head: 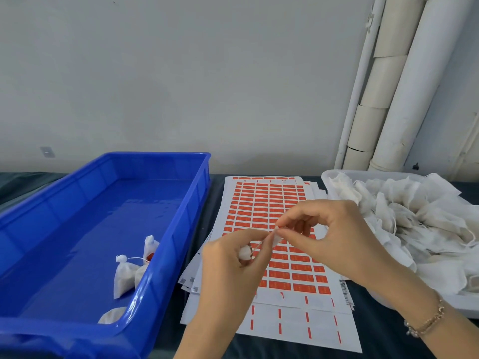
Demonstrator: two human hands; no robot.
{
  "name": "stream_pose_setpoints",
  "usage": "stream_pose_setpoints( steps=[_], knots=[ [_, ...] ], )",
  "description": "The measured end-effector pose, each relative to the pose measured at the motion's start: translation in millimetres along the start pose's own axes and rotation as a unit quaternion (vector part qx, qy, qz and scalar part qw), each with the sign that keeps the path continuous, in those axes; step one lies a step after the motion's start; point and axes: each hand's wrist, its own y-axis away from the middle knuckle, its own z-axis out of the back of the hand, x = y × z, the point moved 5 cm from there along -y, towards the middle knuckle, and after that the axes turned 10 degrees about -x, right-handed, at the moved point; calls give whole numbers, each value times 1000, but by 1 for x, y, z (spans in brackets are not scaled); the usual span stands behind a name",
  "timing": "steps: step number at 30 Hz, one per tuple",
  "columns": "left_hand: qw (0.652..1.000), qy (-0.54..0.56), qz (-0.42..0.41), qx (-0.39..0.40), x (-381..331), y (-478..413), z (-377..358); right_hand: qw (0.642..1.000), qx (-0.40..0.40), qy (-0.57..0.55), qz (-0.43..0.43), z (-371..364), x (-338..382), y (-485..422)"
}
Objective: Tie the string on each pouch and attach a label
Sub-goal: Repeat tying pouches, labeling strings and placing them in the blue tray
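My left hand (pixel 230 265) grips a small white pouch (pixel 245 253) in its curled fingers above the label sheets. A thin string (pixel 261 243) runs from the pouch up to my right hand (pixel 334 237), which pinches the string's end between thumb and forefinger. Below both hands lies a sheet of orange labels (pixel 261 203) on a stack of backing sheets; its lowest rows show only narrow orange strips. Tied pouches (pixel 127 274) lie in the blue crate (pixel 178 229) at the left, one with an orange label on its string.
A white tray (pixel 329 177) at the right is heaped with loose white pouches (pixel 414 224). The dark table top (pixel 383 332) shows between the sheets and the tray. White pipes (pixel 404 99) run up the wall at the back right.
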Motion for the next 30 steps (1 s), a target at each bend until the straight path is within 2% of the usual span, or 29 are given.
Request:
stream_pose_setpoints(
  steps=[5,7,9,12,16,22,30],
  knots=[
    [1000,-17,-1,-9,4,1,-3,1000,-18,8,6,-1,0,7],
    [999,2,38,-7,6,1,-4,998,-49,19,18,-1,0,11],
    [992,49,120,-2,11,1,-8,995,-85,29,36,-1,2,16],
    [961,126,245,-7,17,3,-12,992,-117,18,44,-3,2,24],
    [919,203,337,-3,23,8,-16,990,-133,16,47,-5,0,27],
    [864,301,402,27,25,10,-20,983,-143,65,94,-7,3,31],
    [815,346,459,72,30,14,-29,972,-152,114,140,-8,6,35]
  ],
)
